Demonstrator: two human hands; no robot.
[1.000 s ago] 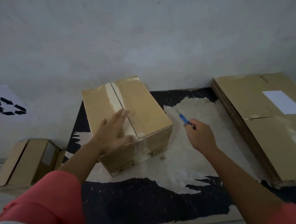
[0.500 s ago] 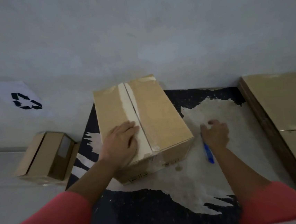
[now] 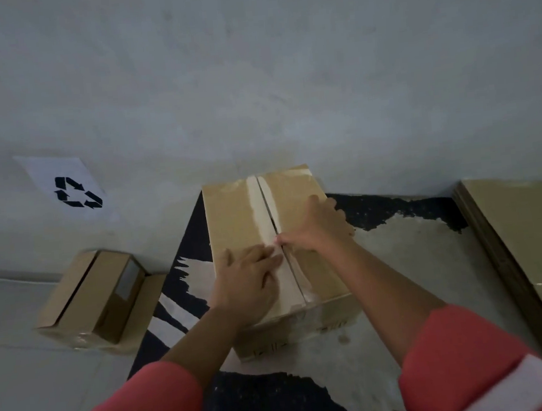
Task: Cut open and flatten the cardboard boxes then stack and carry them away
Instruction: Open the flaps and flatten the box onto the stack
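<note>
Wearer: coral-red top, both sleeves in frame.
Left sleeve (image 3: pixel 143 409) plain coral-red, matte, cuff ending near the elbow. Right sleeve (image 3: pixel 459 353) same fabric, one broad white band (image 3: pixel 525 389) across it at the near right corner. Forearms uncovered past both cuffs; left hand (image 3: pixel 247 283) and right hand (image 3: pixel 315 227) bare.

A closed brown box (image 3: pixel 231 215) stands upright in the middle of the frame, its long side running away from the viewer. A pale strip of tape runs along the centre seam of its top flaps, and a dark slit shows along the far half of that seam. At the lower left a smaller box (image 3: pixel 83 299) lies tipped on its side, one end open. At the right edge a stack of flattened cardboard (image 3: pixel 522 220) lies flat, its layered edges showing.
</note>
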